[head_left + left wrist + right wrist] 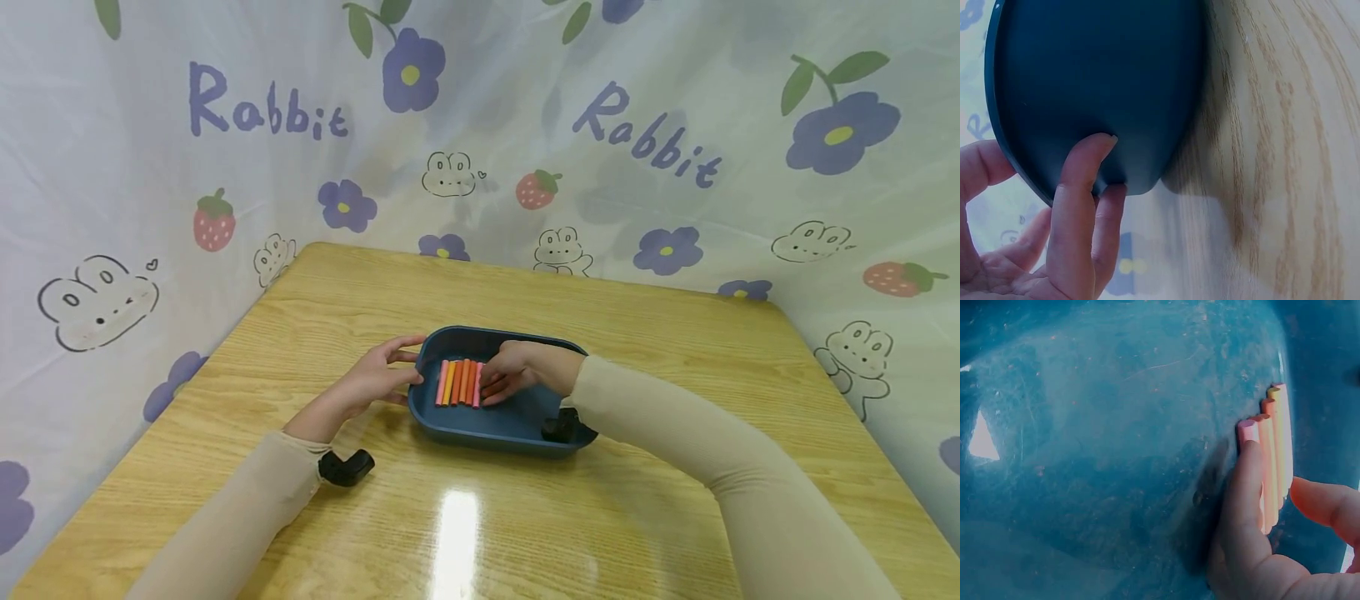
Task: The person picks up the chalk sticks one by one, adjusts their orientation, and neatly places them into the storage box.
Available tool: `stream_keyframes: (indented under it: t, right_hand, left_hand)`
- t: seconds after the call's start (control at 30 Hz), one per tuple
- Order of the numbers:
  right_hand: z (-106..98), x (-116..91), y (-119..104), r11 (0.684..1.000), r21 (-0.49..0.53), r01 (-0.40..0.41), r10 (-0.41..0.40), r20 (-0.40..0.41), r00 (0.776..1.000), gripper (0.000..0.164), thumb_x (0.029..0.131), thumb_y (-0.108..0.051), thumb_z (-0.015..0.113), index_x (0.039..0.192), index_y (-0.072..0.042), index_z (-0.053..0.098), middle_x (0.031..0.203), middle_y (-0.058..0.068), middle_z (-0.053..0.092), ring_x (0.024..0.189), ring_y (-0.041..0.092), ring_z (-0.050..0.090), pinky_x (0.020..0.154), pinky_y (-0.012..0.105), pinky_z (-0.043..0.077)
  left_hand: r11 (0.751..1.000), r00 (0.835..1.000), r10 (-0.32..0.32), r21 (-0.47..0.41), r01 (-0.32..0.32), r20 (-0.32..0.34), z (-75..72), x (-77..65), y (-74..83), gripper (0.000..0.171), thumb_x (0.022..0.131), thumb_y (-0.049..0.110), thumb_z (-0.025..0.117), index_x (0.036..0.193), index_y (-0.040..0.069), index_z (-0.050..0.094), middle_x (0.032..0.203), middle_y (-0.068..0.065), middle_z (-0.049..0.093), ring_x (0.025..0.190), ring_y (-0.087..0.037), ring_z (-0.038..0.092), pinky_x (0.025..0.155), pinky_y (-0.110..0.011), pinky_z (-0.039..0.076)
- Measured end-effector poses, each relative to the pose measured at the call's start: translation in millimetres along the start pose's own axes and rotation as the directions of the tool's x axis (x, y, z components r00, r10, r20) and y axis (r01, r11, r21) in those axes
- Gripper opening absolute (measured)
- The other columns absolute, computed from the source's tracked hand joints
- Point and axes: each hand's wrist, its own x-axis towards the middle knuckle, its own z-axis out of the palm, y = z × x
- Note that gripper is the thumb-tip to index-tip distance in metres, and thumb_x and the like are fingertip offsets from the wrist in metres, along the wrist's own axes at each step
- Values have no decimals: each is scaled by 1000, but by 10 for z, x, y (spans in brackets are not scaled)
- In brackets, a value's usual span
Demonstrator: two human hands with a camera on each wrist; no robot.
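Pink, yellow and orange chalk sticks (461, 382) lie side by side on the floor of a dark blue oval basin (517, 418), toward its left end. My right hand (520, 368) reaches into the basin, its fingers against the pink stick at the right of the row. In the right wrist view one finger lies along that pink chalk stick (1248, 430), and another fingertip is close to the row's lower end. Outside the basin, my left hand (378, 375) has its spread fingertips on the left end wall. The left wrist view shows fingers (1075, 206) extended against the wall.
The basin stands on a wood-grain table (360, 308). A white cloth (495, 108) printed with rabbits, strawberries and flowers surrounds the table at the back and sides. Black devices (347, 468) are worn at both wrists; the right one overlaps the basin's front right edge.
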Motion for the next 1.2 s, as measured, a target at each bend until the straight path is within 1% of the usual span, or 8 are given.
stream_keyframes:
  t: [0.17, 0.37, 0.53, 0.63, 0.7, 0.8, 0.93, 1.2]
  right_hand:
    - [-39, -36, -7, 999, -19, 37, -37, 26, 999, 25, 89, 4, 54, 113, 9, 54, 96, 16, 53, 82, 25, 55, 80, 38, 53]
    - [-45, -172, -36, 991, -3, 134, -133, 54, 990, 40, 90, 7, 51, 129, 6, 42, 109, 18, 51, 80, 24, 54, 82, 40, 52]
    - [-49, -343, -77, 972, -16, 236, -234, 83, 969, 47, 88, 9, 50, 132, 7, 33, 126, 27, 40, 80, 24, 55, 84, 43, 50]
    - [-66, -465, -81, 954, -51, 295, -289, 103, 952, 50, 89, 8, 49, 135, 8, 30, 130, 28, 36, 89, 29, 55, 85, 43, 50]
    - [-87, -552, -71, 942, -70, 327, -319, 111, 941, 51, 89, 7, 50, 136, 8, 29, 128, 28, 37, 97, 34, 53, 85, 42, 50]
    - [-136, -683, -48, 928, -76, 364, -354, 116, 928, 52, 89, 5, 50, 136, 9, 28, 116, 24, 44, 105, 40, 50, 85, 43, 50]
    - [-216, -833, -11, 914, -69, 400, -391, 117, 913, 50, 90, 4, 50, 135, 9, 28, 99, 16, 51, 98, 36, 54, 88, 46, 47]
    - [-408, -1040, 123, 894, -66, 444, -435, 116, 893, 46, 91, 4, 50, 132, 9, 29, 100, 17, 50, 87, 25, 56, 90, 49, 45]
  left_hand:
    - [1000, 1000, 0, 6, 0, 2, 5, 1, 12, 59, 90, 1, 54, 144, 13, 33, 133, -23, 40, 96, -30, 58, 68, -41, 55]
    - [1000, 1000, 7, 2, -8, 11, 5, 1, 21, 59, 90, 1, 53, 144, 12, 33, 133, -24, 39, 96, -30, 58, 68, -41, 55]
    - [1000, 1000, 8, -7, -8, 15, -1, -1, 23, 59, 90, 1, 53, 144, 11, 32, 134, -25, 38, 97, -32, 57, 68, -42, 55]
    - [1000, 1000, 6, -8, -6, 15, -1, 2, 19, 59, 90, 1, 53, 144, 11, 32, 134, -25, 38, 97, -32, 58, 68, -42, 55]
    - [1000, 1000, 0, -9, 0, 11, 2, 6, 17, 59, 90, 1, 54, 144, 12, 33, 134, -24, 39, 97, -31, 58, 67, -42, 55]
    - [1000, 1000, 3, -8, -2, 16, 6, 12, 10, 60, 90, 1, 54, 144, 12, 32, 134, -24, 39, 97, -31, 58, 68, -42, 55]
    - [1000, 1000, 3, -11, -3, 10, 4, 16, 4, 60, 89, 1, 54, 144, 12, 33, 134, -24, 39, 97, -32, 58, 67, -42, 55]
    - [1000, 1000, -4, -2, 4, 4, -3, 15, 1, 59, 90, 1, 53, 144, 12, 33, 134, -25, 39, 97, -32, 58, 67, -41, 55]
